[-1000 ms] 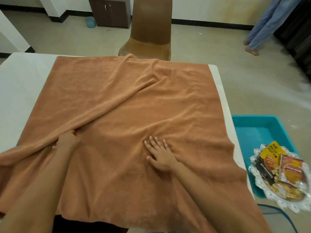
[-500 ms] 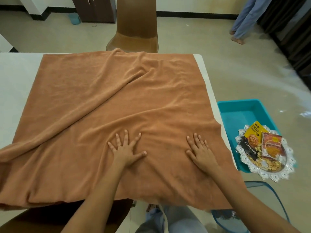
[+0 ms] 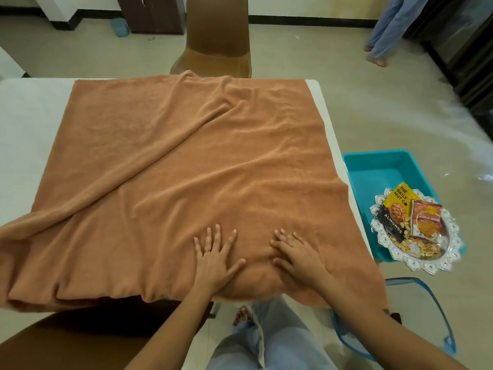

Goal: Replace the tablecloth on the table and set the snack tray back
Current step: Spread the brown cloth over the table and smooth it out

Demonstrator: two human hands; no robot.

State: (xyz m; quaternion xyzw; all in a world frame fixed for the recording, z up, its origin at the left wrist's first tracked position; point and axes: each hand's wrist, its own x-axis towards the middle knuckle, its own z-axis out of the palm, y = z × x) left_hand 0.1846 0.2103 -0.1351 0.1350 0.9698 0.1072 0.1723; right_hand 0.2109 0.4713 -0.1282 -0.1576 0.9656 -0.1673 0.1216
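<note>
At the bottom of the frame the person's legs in pale jeans show between the forearms, with one bare foot (image 3: 241, 315) half tucked under the table edge. A dark brown surface, perhaps a chair seat, fills the lower left corner, and I can't make out more of it. In the lower right a clear blue-rimmed bin (image 3: 424, 327) stands on the floor, partly covered by the right forearm and cut off by the arm below.

Just above, both hands lie flat on the orange tablecloth (image 3: 173, 166). The left hand (image 3: 214, 259) has its fingers spread wide, a ring on one of them, palm pressing the cloth. The right hand (image 3: 297, 256) is just beside it, fingers straight and close together, also pressing down. The cloth hangs over the near edge and sags off at lower left; a long diagonal fold runs from mid-left up toward the top centre.

The white table (image 3: 24, 124) shows bare along the left and in a strip down the right side. To the right of it, on the floor, a teal tub (image 3: 373, 169) carries the silver snack tray (image 3: 424, 264) on its near rim, with an almond packet (image 3: 394, 212), a red packet (image 3: 425, 220) and loose nuts in it.

Beyond the table a brown chair (image 3: 217, 36) stands, its top cut off. In the upper right someone's legs in blue trousers (image 3: 386, 25) show only from the knee down.
</note>
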